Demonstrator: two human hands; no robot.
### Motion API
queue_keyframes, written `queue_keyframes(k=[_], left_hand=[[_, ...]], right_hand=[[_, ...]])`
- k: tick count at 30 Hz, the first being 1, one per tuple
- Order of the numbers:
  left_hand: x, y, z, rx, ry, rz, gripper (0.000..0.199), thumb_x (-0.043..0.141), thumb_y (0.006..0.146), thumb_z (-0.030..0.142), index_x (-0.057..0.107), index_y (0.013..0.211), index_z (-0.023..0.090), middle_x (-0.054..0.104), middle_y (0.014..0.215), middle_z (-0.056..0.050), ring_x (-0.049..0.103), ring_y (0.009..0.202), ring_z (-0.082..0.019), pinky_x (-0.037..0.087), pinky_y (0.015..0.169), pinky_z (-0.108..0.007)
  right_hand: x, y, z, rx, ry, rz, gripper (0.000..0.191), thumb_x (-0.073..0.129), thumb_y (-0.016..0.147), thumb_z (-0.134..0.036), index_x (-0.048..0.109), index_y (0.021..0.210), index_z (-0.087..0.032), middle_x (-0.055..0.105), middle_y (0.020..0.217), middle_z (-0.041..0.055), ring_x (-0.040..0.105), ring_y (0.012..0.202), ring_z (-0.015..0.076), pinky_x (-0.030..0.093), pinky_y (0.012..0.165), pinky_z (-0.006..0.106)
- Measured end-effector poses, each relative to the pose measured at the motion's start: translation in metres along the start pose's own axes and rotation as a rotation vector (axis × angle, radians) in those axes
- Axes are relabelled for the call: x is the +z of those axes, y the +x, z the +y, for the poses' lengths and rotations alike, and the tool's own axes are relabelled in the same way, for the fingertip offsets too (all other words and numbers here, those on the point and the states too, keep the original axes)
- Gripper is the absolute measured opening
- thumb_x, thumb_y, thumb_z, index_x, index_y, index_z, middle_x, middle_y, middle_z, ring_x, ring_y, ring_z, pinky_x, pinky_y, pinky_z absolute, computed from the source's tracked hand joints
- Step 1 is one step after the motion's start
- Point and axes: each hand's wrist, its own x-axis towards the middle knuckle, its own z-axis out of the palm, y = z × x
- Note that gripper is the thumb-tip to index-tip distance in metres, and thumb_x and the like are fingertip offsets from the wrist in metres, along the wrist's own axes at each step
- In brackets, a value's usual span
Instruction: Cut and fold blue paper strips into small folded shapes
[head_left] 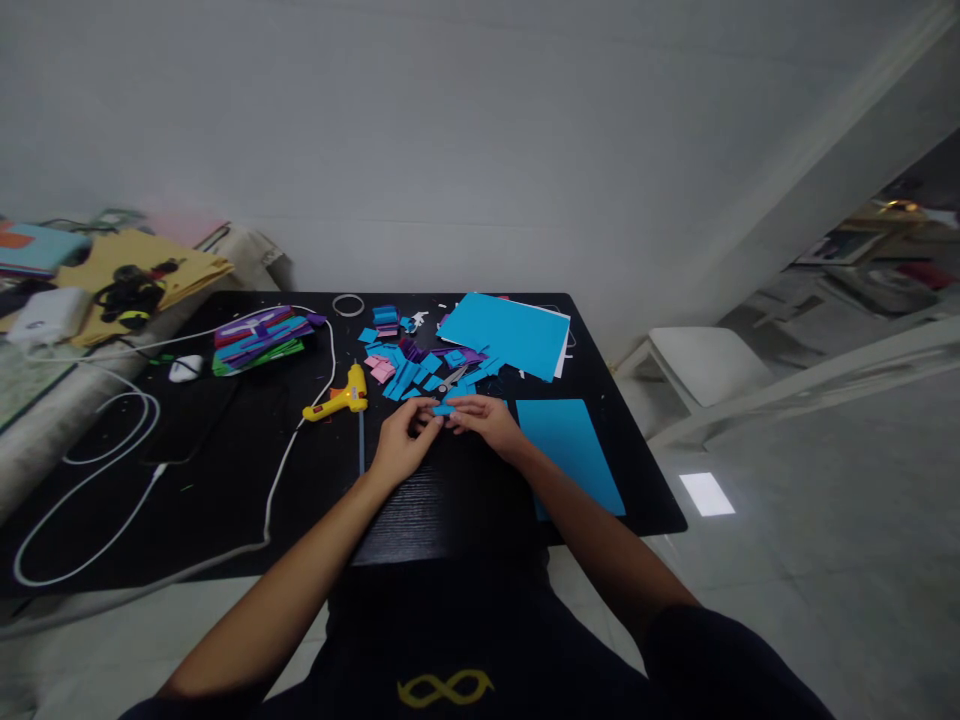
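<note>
Between my two hands, over the black table, is a small blue paper piece point(444, 410). My left hand point(407, 437) pinches its left side with thumb and fingers. From the right, my right hand point(486, 420) holds the same piece in its fingertips. Just beyond them lies a loose pile of blue paper pieces point(405, 372), with pink pieces point(381, 369) at its left and scissors point(452, 378) partly among it. A yellow glue gun point(341, 393) lies left of my left hand, with a glue stick point(361, 442) pointing toward me.
Blue sheets point(510, 335) lie at the back right, another blue sheet point(574, 450) by my right forearm. Colored strips point(262, 340), a white mouse point(185, 368), a dark phone point(187, 420) and a white cable point(281, 465) are at left. A white chair point(701, 362) stands right.
</note>
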Motion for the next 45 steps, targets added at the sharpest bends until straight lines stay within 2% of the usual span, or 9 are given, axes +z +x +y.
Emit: queue_keyframes(k=[12, 25, 33, 37, 45], left_hand=[[0.001, 0.0, 0.0, 0.02, 0.007, 0.012, 0.028, 0.07, 0.087, 0.036, 0.066, 0.109, 0.019, 0.068, 0.082, -0.001, 0.065, 0.07, -0.014, 0.055, 0.065, -0.025], [0.002, -0.001, -0.004, 0.019, 0.015, 0.008, 0.029, 0.067, 0.089, 0.037, 0.068, 0.111, 0.018, 0.07, 0.083, -0.002, 0.068, 0.075, -0.016, 0.056, 0.07, -0.027], [0.003, 0.0, -0.01, 0.023, 0.021, 0.009, 0.025, 0.067, 0.089, 0.033, 0.067, 0.109, 0.019, 0.066, 0.079, 0.001, 0.064, 0.07, -0.014, 0.053, 0.066, -0.025], [0.002, 0.0, -0.008, 0.032, 0.024, 0.004, 0.023, 0.066, 0.089, 0.031, 0.067, 0.109, 0.02, 0.065, 0.078, 0.001, 0.062, 0.068, -0.013, 0.052, 0.064, -0.023], [0.001, -0.001, -0.001, 0.043, 0.037, -0.009, 0.019, 0.066, 0.087, 0.027, 0.068, 0.105, 0.021, 0.064, 0.076, 0.002, 0.059, 0.063, -0.012, 0.049, 0.059, -0.022]], right_hand=[[-0.001, 0.001, 0.003, 0.003, 0.023, 0.007, 0.04, 0.093, 0.061, -0.035, 0.076, 0.094, -0.019, 0.075, 0.084, 0.0028, 0.072, 0.083, 0.0203, 0.06, 0.078, 0.037], [-0.001, 0.002, 0.004, -0.006, 0.051, 0.0, 0.037, 0.093, 0.061, -0.033, 0.071, 0.088, -0.018, 0.075, 0.079, 0.002, 0.074, 0.081, 0.0198, 0.059, 0.075, 0.033], [0.0, 0.001, 0.001, 0.001, 0.053, 0.008, 0.048, 0.091, 0.065, -0.034, 0.069, 0.106, -0.021, 0.073, 0.081, 0.0003, 0.074, 0.079, 0.0201, 0.06, 0.075, 0.034], [0.001, 0.001, 0.0, 0.012, 0.027, -0.004, 0.049, 0.089, 0.068, -0.039, 0.07, 0.108, -0.019, 0.075, 0.081, 0.0033, 0.074, 0.08, 0.021, 0.06, 0.076, 0.036], [0.0, 0.005, 0.008, 0.015, 0.028, 0.012, 0.044, 0.091, 0.063, -0.043, 0.07, 0.09, -0.017, 0.075, 0.075, 0.0029, 0.074, 0.075, 0.0208, 0.059, 0.073, 0.035]])
